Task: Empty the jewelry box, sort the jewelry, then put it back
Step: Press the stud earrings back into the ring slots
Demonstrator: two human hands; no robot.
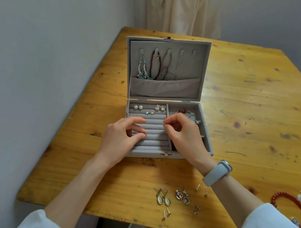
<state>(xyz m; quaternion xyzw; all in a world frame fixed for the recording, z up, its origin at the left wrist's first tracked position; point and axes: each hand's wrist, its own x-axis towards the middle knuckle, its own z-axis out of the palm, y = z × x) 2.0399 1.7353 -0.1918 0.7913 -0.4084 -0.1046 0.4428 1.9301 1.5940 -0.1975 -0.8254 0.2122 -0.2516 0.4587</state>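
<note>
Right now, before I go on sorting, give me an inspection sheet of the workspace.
Surface: wooden table, knotty and scuffed.
Job's things: grey jewelry box open, lid upright; necklaces hang in the lid; pearl studs and two more earring pairs sit in the ring rolls; a beaded piece lies in the side compartment.
Clutter: loose earrings on the near table edge; red bead bracelet and a silver chain at the far right.
Grippers: left hand pinches a small gold piece over the ring rolls; right hand pinches something too small to name.
Cables: nothing seen.
Surroundings: grey walls, cream curtain behind the table.
</note>
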